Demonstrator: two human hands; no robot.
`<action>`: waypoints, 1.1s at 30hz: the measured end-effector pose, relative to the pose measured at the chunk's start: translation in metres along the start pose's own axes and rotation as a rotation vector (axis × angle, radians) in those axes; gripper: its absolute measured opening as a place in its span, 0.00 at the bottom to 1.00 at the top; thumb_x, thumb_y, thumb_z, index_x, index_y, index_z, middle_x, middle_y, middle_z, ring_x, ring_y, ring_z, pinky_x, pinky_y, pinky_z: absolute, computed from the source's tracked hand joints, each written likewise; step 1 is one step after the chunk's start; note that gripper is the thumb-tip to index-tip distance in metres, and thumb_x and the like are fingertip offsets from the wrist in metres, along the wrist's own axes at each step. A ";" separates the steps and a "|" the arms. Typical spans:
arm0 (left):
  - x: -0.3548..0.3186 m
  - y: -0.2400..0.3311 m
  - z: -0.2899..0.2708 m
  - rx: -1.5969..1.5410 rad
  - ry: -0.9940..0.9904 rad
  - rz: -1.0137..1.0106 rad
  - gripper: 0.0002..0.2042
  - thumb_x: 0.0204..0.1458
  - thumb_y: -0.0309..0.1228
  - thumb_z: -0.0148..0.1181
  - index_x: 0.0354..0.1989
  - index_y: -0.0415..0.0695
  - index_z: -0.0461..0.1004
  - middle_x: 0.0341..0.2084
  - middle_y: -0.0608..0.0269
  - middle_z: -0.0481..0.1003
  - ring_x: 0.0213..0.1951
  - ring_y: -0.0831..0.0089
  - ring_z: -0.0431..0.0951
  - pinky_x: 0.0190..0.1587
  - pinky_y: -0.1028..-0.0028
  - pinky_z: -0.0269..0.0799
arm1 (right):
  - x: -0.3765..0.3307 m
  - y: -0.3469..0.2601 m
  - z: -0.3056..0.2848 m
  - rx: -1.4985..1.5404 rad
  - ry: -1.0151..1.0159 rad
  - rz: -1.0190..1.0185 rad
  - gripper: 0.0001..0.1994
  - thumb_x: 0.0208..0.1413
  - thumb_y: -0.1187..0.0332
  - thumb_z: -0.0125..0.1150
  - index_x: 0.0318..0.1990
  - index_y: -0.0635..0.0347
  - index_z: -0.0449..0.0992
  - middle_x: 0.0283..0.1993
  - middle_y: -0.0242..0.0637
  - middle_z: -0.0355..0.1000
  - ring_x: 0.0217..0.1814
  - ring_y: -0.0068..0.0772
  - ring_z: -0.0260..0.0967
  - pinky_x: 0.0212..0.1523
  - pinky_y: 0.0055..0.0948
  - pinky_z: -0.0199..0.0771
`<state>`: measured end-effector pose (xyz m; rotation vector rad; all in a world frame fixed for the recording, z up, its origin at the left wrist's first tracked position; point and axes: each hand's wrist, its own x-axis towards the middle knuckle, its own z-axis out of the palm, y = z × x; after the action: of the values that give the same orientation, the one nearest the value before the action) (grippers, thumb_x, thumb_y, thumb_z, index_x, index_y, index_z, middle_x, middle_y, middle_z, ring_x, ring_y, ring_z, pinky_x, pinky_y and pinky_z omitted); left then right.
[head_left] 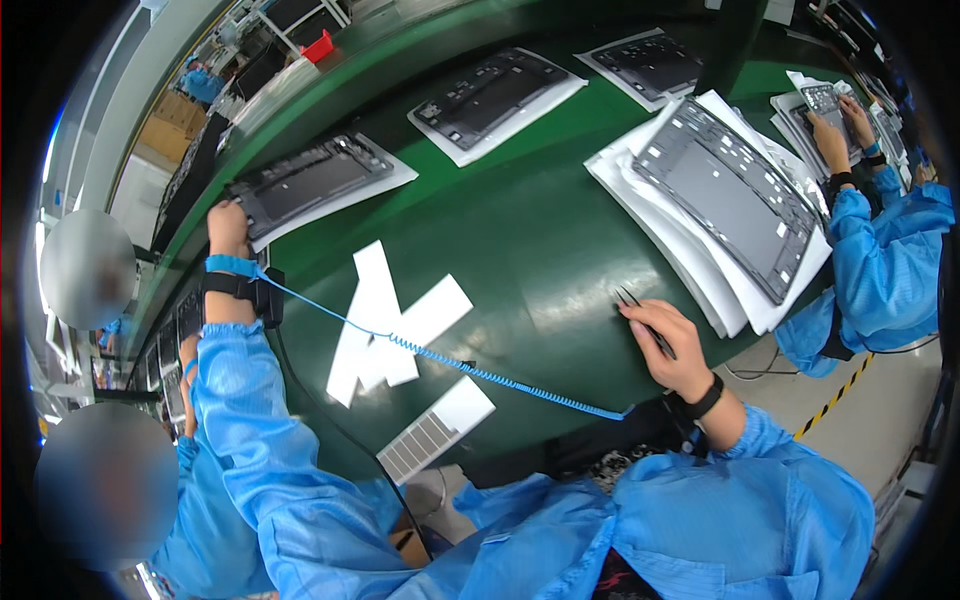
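With my right grip [672,350] holding black tweezers [661,343], I should handle the far-left dark panel [318,180] gently by its edge; my left grip's [228,228] closure I cannot tell.

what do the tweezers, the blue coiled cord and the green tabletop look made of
Tweezers: probably metal with a dark finish, going by the slim, straight black tips. Coiled cord: likely smooth plastic, from its even blue colour and tight, regular coils. Green tabletop: perhaps rubber or vinyl, satin-smooth, since it shows soft, blurred reflections; coated board can't be ruled out.
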<state>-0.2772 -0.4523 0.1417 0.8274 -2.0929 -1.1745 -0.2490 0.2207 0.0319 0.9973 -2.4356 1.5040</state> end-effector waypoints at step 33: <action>-0.554 0.015 0.099 0.560 0.022 0.206 0.20 0.60 0.37 0.56 0.60 0.45 0.72 0.64 0.39 0.60 0.66 0.40 0.57 0.65 0.51 0.55 | -0.014 -0.060 0.004 0.411 -0.056 0.169 0.14 0.67 0.66 0.52 0.51 0.65 0.77 0.31 0.31 0.73 0.34 0.17 0.65 0.39 0.19 0.66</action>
<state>-0.0046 0.0215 0.0054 0.8281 -2.4559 -0.4667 -0.2027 0.2062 0.0697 0.9187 -2.3481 2.1219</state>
